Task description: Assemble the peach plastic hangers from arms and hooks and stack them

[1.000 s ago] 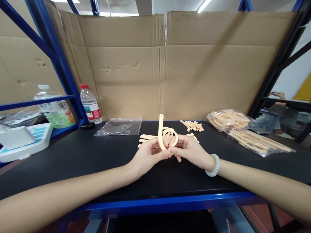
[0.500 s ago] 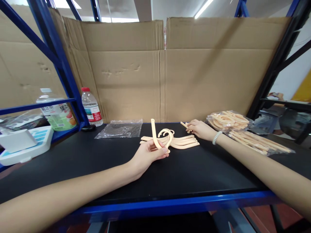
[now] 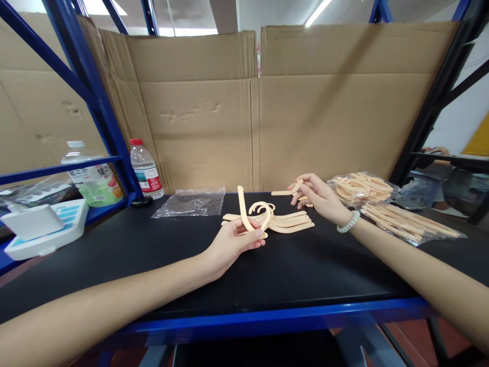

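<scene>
My left hand (image 3: 234, 243) pinches a cream plastic hanger part (image 3: 244, 211), a curved arm with a hook loop, held upright over the black table. Behind it lies a flat stack of finished cream hangers (image 3: 286, 223). My right hand (image 3: 318, 198), with a white bead bracelet at the wrist, is lifted at the back right and grips a short cream stick piece (image 3: 284, 192) just above a small pile of such pieces, mostly hidden by the hand.
The black table (image 3: 153, 255) has a blue front edge and cardboard walls behind. An empty clear bag (image 3: 190, 202) lies at the back. Clear bags of cream parts (image 3: 382, 201) sit at the right. Two bottles (image 3: 145, 169) and a white box (image 3: 42, 224) stand left.
My right hand left the hanger part, reached back right to the pile of small pieces and has lifted one stick. My left hand keeps the hanger part, tilted slightly left.
</scene>
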Tool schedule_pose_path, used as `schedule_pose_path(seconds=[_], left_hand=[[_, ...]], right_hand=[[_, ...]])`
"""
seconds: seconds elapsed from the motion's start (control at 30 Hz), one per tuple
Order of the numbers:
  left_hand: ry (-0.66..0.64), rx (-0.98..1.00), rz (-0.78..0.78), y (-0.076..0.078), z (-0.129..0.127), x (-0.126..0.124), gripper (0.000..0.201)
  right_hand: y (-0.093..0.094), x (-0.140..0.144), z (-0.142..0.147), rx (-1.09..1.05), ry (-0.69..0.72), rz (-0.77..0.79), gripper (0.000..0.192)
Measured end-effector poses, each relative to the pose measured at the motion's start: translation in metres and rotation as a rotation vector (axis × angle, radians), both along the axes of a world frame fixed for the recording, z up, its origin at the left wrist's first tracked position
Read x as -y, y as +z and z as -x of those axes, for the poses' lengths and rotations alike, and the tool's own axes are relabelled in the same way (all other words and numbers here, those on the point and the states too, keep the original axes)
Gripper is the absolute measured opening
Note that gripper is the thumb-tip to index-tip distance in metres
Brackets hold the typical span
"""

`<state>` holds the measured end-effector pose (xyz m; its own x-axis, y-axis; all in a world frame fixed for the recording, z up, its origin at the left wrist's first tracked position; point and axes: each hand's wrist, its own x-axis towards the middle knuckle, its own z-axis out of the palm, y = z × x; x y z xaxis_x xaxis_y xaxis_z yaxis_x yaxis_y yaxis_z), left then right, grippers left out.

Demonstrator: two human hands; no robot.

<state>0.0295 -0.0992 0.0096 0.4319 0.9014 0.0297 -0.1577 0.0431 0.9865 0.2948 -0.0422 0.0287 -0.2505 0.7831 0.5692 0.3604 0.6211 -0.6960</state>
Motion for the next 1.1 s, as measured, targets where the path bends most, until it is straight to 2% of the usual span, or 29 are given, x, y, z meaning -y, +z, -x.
schedule_pose_path(seconds=[0.13, 0.3, 0.5, 0.7, 0.87, 0.97, 1.1], left_hand=[[-0.005, 0.013, 0.0, -0.001, 0.0, -0.001, 0.026], [-0.003, 0.032, -0.008, -0.001, 0.0, 0.0, 0.024], [-0.01, 0.034, -0.018, 0.0, 0.001, 0.0, 0.025], [-0.017, 0.033, -0.018, -0.001, 0.001, -0.001, 0.026], [-0.013, 0.006, -0.041, 0.0, 0.001, 0.001, 0.028], [-0.024, 0.0, -0.062, -0.002, 0.001, 0.0, 0.029], [-0.044, 0.009, -0.07, -0.004, 0.002, -0.002, 0.03]], right_hand=[[0.005, 0.033, 0.026, -0.318, 0.12, 0.127, 0.026], [0.002, 0.063, 0.052, -0.512, 0.192, 0.244, 0.02], [-0.005, 0.067, 0.061, -0.542, 0.238, 0.317, 0.025], [-0.009, 0.068, 0.062, -0.414, 0.197, 0.317, 0.022], [-0.012, 0.071, 0.066, -0.458, 0.235, 0.32, 0.038], [-0.012, 0.071, 0.066, -0.528, 0.219, 0.403, 0.048], [-0.011, 0.068, 0.062, -0.602, 0.235, 0.549, 0.074]])
